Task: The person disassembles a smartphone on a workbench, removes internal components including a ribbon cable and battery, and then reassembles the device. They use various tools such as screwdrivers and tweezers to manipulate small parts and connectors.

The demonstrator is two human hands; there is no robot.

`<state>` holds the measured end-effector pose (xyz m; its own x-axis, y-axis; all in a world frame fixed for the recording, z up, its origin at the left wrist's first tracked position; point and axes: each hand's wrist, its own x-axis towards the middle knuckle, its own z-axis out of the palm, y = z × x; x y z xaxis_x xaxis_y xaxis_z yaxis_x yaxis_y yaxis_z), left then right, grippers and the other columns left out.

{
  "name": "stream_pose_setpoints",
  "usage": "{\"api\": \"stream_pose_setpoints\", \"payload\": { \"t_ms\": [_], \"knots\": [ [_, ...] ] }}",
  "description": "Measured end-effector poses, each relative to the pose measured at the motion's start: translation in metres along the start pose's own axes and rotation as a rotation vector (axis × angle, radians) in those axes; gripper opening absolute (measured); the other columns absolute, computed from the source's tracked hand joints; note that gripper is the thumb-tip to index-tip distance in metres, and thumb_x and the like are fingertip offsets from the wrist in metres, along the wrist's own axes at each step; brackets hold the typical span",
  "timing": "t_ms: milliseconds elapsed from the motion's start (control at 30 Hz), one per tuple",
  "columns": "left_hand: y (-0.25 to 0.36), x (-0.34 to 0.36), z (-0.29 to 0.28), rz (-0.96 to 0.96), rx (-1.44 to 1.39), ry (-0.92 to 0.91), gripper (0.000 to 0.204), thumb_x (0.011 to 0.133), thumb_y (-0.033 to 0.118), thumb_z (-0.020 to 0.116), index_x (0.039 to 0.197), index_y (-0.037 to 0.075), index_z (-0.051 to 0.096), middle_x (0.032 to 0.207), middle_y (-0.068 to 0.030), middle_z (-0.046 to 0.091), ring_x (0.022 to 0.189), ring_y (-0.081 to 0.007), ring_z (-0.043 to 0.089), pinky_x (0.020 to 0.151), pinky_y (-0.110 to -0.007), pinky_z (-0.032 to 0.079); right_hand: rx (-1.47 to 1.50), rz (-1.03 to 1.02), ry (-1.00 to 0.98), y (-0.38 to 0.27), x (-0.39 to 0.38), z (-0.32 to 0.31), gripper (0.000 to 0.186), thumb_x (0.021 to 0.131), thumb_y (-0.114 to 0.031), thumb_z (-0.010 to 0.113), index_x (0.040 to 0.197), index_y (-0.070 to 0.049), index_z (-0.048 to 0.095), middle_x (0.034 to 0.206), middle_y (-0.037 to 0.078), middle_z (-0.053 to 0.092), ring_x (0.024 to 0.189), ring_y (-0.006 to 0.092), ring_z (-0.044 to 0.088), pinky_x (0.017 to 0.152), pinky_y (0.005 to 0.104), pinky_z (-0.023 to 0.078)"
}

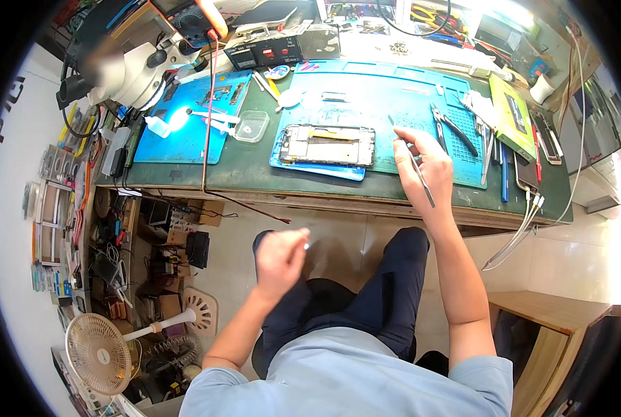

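My left hand (280,258) is motion-blurred, and the tiny bright bit at its fingers (303,243) is too small to identify. The tweezers (416,170) are partly covered by my right hand (425,167). The microscope (119,69) head is smeared out. Parts at the back of the desk (255,170) blow out in glare.

- Opened phone frame (328,144), rectangular, silver-grey with a pale inner panel, lies flat on the blue mat (366,97) at bench centre.
- Dark phone screens (543,135), slim black slabs, lie side by side at the bench's right edge.
- Bench unit (265,52), black box with a small red readout, stands at the back.
- Clear plastic box (251,126), squarish, sits between the two mats.
- Flat packets (53,163) hang on the left wall; details too small to tell.
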<state>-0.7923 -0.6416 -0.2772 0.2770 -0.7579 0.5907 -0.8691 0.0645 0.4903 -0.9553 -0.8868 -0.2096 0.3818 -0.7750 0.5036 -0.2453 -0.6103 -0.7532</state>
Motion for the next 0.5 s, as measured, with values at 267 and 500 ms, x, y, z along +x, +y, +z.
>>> {"api": "stream_pose_setpoints", "payload": {
  "t_ms": [267, 500],
  "knots": [
    [-0.045, 0.13, -0.027, -0.093, -0.06, 0.085, 0.043, 0.086, -0.003, 0.072, 0.127, 0.005, 0.063, 0.1, -0.0083, 0.07, 0.088, -0.0209, 0.066, 0.08, -0.034, 0.054, 0.002, 0.055, -0.044, -0.005, 0.0, 0.0, 0.023, 0.089, -0.003, 0.067, 0.112, -0.002, 0.07, 0.092, 0.009, 0.07, 0.065, 0.0144, 0.06, 0.057, 0.0268, 0.047],
    [-0.058, 0.153, -0.012, -0.062, -0.113, -0.107, 0.047, 0.076, -0.006, 0.079, 0.121, 0.003, 0.067, 0.099, -0.0083, 0.072, 0.089, -0.0206, 0.066, 0.081, -0.031, 0.055, -0.01, 0.06, -0.174, -0.009, 0.001, -0.007, 0.03, 0.086, 0.004, 0.066, 0.116, -0.001, 0.068, 0.095, 0.009, 0.07, 0.068, 0.0112, 0.058, 0.056, 0.0233, 0.043]
  ]
}}
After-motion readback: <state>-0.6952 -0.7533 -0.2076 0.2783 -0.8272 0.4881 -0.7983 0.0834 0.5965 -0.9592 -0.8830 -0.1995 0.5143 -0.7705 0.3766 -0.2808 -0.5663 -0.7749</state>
